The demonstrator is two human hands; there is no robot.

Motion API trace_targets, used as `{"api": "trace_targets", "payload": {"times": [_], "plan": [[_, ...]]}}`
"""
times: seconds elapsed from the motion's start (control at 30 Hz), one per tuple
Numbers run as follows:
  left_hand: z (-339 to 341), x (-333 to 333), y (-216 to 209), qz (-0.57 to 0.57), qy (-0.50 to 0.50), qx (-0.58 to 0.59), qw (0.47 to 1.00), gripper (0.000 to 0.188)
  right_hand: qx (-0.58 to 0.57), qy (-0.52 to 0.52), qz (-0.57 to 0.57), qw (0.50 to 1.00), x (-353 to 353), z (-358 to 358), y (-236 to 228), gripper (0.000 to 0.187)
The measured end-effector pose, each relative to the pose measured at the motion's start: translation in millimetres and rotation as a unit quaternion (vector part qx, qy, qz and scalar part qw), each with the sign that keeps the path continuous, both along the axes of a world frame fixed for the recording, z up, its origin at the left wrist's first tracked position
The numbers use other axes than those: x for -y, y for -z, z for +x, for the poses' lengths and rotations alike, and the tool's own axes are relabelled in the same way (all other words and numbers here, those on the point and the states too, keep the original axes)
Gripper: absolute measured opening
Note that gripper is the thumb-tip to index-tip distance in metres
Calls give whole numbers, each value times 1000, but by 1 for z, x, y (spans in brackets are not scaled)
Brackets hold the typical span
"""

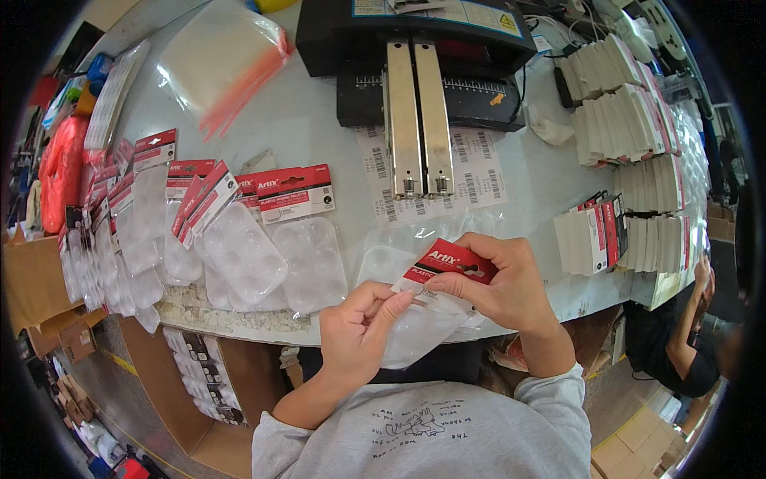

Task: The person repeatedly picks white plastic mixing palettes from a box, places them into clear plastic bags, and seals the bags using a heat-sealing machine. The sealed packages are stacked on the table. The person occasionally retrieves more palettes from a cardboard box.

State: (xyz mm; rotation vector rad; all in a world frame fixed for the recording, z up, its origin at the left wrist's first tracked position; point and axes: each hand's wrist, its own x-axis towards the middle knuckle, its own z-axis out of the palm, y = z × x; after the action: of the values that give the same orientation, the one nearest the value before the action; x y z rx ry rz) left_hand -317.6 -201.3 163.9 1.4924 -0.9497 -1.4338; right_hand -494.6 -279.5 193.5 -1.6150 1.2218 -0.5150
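Observation:
Near the front edge of the table, I hold a red-and-white header card (pixel 449 260) at the top of a clear plastic bag (pixel 419 335). A pale plastic palette seems to lie inside the bag. My right hand (pixel 511 279) grips the card's right end between thumb and fingers. At the card's lower left corner, my left hand (pixel 357 331) pinches the card and bag with thumb and forefinger. Just beyond my hands, another clear-bagged palette (pixel 383 259) lies partly hidden. To the left are several palettes in bags with similar header cards (pixel 295 193).
A black machine with two metal bars (pixel 421 120) stands at the back, over barcode label sheets (pixel 481 168). Stacked cards (pixel 630 120) line the right side. Clear bags with red edges (pixel 223 60) lie back left. An open carton (pixel 163 383) stands below; another person (pixel 678 343) is at right.

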Motion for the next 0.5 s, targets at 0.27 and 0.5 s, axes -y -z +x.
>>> {"api": "trace_targets", "payload": {"times": [0.27, 0.5], "plan": [[-2, 7, 12, -30, -29, 32, 999, 19, 12, 59, -74, 995, 7, -9, 12, 26], [2, 6, 39, -52, -175, 13, 983, 22, 115, 95, 192, 970, -16, -30, 38, 19]]}}
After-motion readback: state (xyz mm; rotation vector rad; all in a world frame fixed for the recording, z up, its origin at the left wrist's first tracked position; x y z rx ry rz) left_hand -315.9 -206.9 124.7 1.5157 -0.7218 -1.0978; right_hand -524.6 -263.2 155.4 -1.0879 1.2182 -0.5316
